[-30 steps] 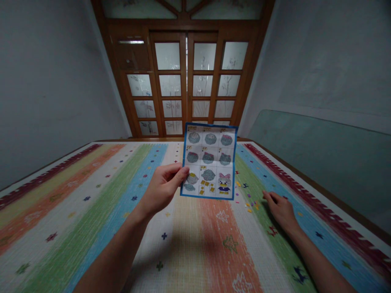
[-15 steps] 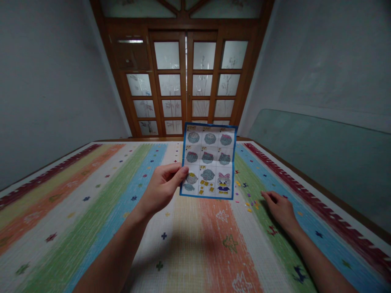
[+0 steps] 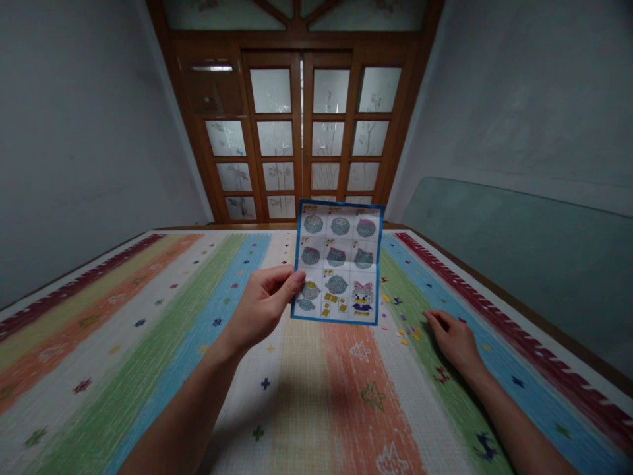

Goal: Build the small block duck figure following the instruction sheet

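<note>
My left hand (image 3: 262,305) pinches the lower left edge of a blue-bordered instruction sheet (image 3: 339,260) and holds it upright in front of me. The sheet shows a grid of nine building steps that ends in a small pink-bowed figure. My right hand (image 3: 455,340) rests palm down on the striped mat (image 3: 148,343), fingers stretched out toward several tiny coloured building pieces (image 3: 403,323) scattered just left of it. Nothing shows in the right hand.
The mat has wide stripes of red, yellow, orange, green, blue and white with small stars. A wooden double door with frosted panes (image 3: 301,132) stands beyond it. A glass sheet (image 3: 514,244) leans on the right wall.
</note>
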Demonstrator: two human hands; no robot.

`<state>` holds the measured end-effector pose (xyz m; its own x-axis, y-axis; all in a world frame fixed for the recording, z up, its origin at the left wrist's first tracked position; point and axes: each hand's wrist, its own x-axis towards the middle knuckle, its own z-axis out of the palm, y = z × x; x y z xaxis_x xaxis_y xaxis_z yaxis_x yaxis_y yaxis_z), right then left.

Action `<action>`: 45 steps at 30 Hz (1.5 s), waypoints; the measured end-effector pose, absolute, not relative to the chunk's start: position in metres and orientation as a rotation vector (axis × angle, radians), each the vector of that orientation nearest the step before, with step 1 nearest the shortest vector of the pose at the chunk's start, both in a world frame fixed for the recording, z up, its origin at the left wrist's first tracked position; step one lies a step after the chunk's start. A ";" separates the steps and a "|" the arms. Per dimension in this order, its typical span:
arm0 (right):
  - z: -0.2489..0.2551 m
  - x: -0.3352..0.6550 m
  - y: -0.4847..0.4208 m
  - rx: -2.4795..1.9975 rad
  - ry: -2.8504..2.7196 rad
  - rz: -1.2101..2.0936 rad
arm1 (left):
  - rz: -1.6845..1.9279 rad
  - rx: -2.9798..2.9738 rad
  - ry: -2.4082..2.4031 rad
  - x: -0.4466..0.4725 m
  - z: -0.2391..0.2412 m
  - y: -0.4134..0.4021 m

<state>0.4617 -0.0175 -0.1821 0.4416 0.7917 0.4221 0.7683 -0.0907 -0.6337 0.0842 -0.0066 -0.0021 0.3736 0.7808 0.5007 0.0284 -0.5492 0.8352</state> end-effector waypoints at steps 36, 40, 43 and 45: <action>-0.190 0.466 -0.014 -1.780 -1.333 0.047 | 1.228 1.807 0.731 0.085 -0.003 -0.008; -0.191 0.467 -0.013 -1.772 -1.331 0.038 | 1.231 1.826 0.733 0.084 -0.003 -0.007; -0.191 0.468 -0.014 -1.782 -1.336 0.032 | 1.230 1.824 0.726 0.084 -0.002 -0.007; -0.191 0.468 -0.014 -1.785 -1.339 0.037 | 1.230 1.814 0.723 0.084 -0.002 -0.008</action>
<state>0.4679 -0.0138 -0.1911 0.4183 0.7877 0.4522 0.7616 -0.0329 -0.6472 0.0842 -0.0077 -0.0021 0.3609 0.8065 0.4684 0.0169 -0.5078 0.8613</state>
